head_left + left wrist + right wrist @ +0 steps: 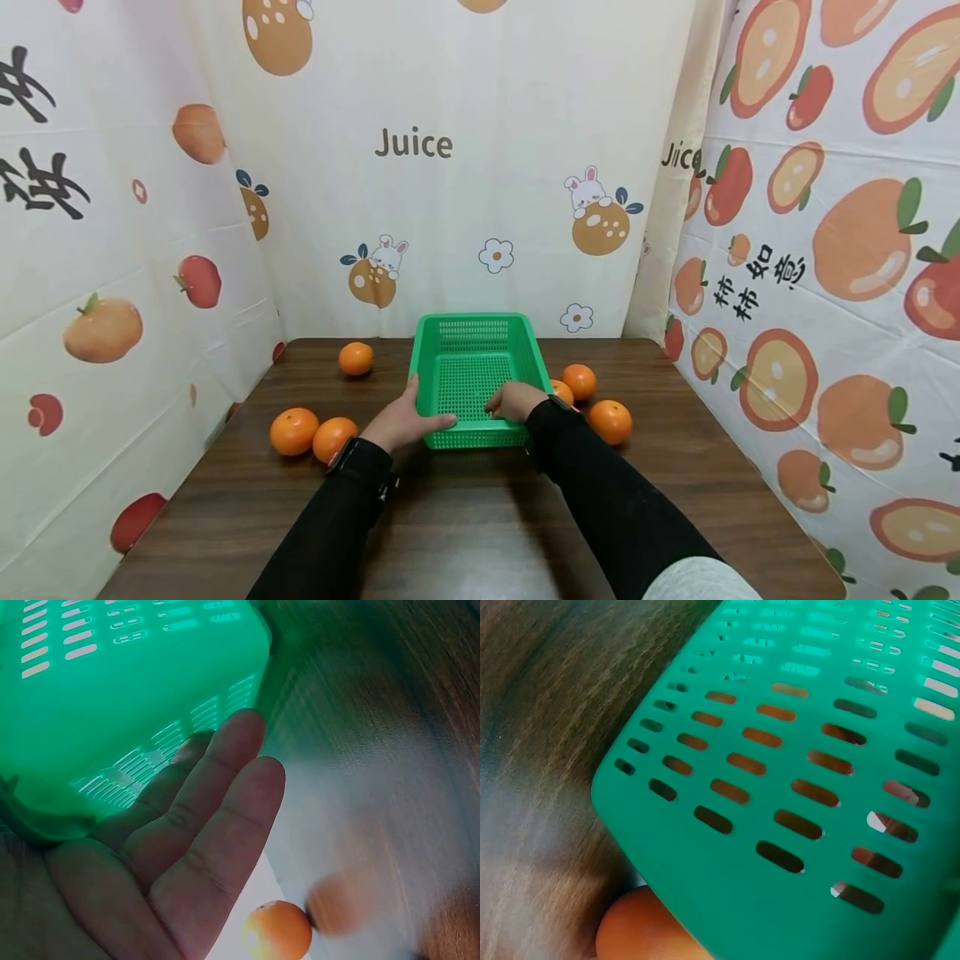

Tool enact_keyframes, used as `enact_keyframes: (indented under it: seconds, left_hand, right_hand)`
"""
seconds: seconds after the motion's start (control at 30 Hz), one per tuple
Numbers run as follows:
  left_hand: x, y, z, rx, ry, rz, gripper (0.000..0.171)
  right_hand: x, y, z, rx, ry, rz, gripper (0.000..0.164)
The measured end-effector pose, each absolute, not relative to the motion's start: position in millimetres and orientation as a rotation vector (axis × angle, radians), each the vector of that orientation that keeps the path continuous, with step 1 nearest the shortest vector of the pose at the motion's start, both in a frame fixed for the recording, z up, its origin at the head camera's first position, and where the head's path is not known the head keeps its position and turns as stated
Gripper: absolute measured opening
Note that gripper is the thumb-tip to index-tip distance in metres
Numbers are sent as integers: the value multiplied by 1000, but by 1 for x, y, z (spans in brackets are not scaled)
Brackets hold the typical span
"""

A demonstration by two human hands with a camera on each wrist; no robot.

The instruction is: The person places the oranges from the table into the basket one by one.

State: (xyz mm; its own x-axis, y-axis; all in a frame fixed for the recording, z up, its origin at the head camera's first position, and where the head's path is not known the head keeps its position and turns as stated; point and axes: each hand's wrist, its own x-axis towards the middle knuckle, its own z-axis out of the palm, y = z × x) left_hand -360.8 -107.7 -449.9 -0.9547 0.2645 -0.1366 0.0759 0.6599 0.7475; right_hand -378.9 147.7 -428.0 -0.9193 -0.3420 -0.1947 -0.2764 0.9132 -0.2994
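A green plastic basket [472, 379] with slotted walls stands between both hands, nothing inside but the fingers of one hand. At its front left corner, my left hand [401, 422] grips the rim, thumb laid over the front edge. In the left wrist view its long fingers [225, 847] stretch along the outer wall. My right hand [517, 402] reaches over the right rim near the front corner, fingers bent down inside and holding that side; its thumb is hidden. In the right wrist view the slotted basket wall [727, 885] hides most of this hand.
Left of the basket lie three oranges: one at the back [356, 358] and a front pair [294, 431] [335, 440]. Three more, including a front one [611, 422], sit close by the right wall. Fruit-printed cloth [465, 200] encloses the dark wooden table [442, 533].
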Motion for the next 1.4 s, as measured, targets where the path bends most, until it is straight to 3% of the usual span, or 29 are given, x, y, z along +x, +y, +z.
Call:
enact_keyframes:
  seconds: [0.17, 1.1, 1.4]
  left_hand:
    - [-361, -106, -452, 267, 2638, 1183, 135]
    - [-362, -103, -443, 293, 2647, 1130, 131]
    - [-362, -105, -441, 267, 2646, 1108, 130]
  right_hand:
    - [-375, 149, -426, -470, 2837, -407, 20]
    - [-359, 152, -418, -255, 2961, -473, 38]
    - [-346, 157, -408, -289, 2992, -534, 36]
